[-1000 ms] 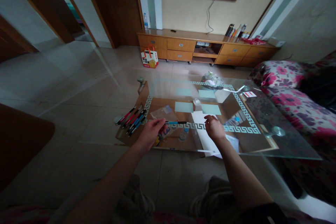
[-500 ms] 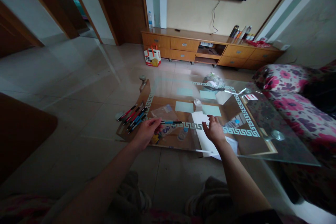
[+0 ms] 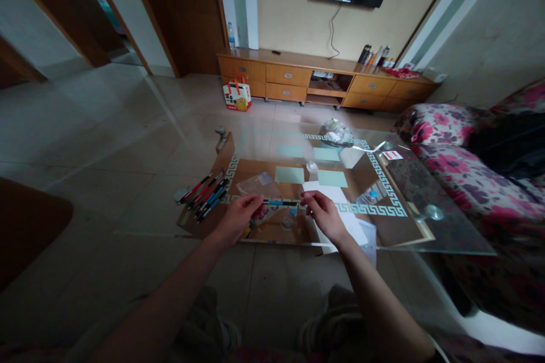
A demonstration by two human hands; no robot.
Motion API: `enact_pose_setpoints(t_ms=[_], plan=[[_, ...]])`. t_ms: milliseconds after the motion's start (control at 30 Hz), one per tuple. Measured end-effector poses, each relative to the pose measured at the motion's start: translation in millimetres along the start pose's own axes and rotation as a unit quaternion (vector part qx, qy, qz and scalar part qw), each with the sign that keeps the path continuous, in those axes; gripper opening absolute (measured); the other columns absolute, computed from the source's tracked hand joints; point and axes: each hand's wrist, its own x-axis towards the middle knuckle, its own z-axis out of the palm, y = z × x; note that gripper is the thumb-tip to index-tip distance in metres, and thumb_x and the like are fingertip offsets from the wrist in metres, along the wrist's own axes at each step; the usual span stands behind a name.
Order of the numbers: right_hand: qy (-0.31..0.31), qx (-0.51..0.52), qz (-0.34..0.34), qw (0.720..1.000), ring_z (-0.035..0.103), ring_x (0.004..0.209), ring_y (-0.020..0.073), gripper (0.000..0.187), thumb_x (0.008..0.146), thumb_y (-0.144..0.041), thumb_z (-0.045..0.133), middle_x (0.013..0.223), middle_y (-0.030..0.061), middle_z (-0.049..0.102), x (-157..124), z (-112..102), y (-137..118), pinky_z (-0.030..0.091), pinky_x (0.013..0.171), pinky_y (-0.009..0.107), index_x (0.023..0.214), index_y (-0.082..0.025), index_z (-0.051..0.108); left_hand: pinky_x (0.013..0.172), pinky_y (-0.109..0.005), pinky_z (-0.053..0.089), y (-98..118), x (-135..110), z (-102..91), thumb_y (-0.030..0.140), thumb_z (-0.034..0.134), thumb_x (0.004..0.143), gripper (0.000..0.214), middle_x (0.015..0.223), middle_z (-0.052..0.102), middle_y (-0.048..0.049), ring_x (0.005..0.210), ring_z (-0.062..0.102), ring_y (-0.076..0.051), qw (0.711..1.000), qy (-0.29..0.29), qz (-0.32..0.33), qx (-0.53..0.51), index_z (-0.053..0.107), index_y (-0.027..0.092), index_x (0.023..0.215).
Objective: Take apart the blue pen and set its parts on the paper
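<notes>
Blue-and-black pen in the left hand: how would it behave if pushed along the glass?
The pen looks slim, so it is probably light. It juts straight from the left hand, suggesting it is stiff. The glass tabletop looks smooth, so the pen would likely slide, perhaps roll.

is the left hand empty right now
No, the left hand holds a blue-and-black pen by one end.

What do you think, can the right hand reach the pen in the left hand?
Probably yes: the right hand is just beside the pen, whose dark end points towards it, with nothing visible between.
</notes>
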Motion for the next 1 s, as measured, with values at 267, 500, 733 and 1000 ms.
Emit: enact_pose_setpoints(t_ms=[267,500,733,1000], plan=[[-0.077,0.068,0.073,0.992,0.052,0.056,0.0119,0.048,0.088,-0.063,0.055,0.065,0.0007,0.065,3.6,24.2,11.1,0.038,0.054,0.024,0.081,-0.016,0.068,0.063,-0.023,0.044,-19.0,22.4,-7.0,0.049,0.071,0.082,0.038,0.08,0.072,-0.0069,0.069,0.063,-0.014,0.996,-0.082,-0.004,0.036,0.073,0.013,0.094],[-0.105,0.073,0.105,0.986,0.054,0.054,0.0124,0.05,0.086,-0.063,0.057,0.062,0.0011,0.065,13.7,21.3,19.9,0.038,0.052,0.024,0.074,-0.016,0.069,0.068,-0.025,0.048,-18.2,28.6,-4.8,0.047,0.071,0.082,0.036,0.083,0.075,-0.0085,0.073,0.066,-0.016,0.994,-0.101,-0.016,0.034,0.074,0.014,0.096],[-0.095,0.063,0.082,0.99,0.053,0.055,0.0118,0.048,0.086,-0.061,0.059,0.064,0.0029,0.068,13.2,16.0,21.8,0.038,0.053,0.024,0.073,-0.015,0.071,0.068,-0.026,0.05,-18.3,23.1,-0.4,0.049,0.072,0.08,0.038,0.083,0.076,-0.0099,0.073,0.068,-0.017,0.997,-0.073,-0.011,0.037,0.075,0.012,0.091],[-0.098,0.021,0.069,0.993,0.052,0.054,0.0123,0.048,0.084,-0.061,0.062,0.064,0.0027,0.069,9.4,15.9,21.5,0.035,0.051,0.024,0.073,-0.015,0.074,0.069,-0.027,0.049,-14.0,13.2,-3.4,0.05,0.07,0.082,0.039,0.084,0.076,-0.0102,0.073,0.068,-0.018,0.995,-0.065,-0.022,0.069,0.074,0.012,0.091]])
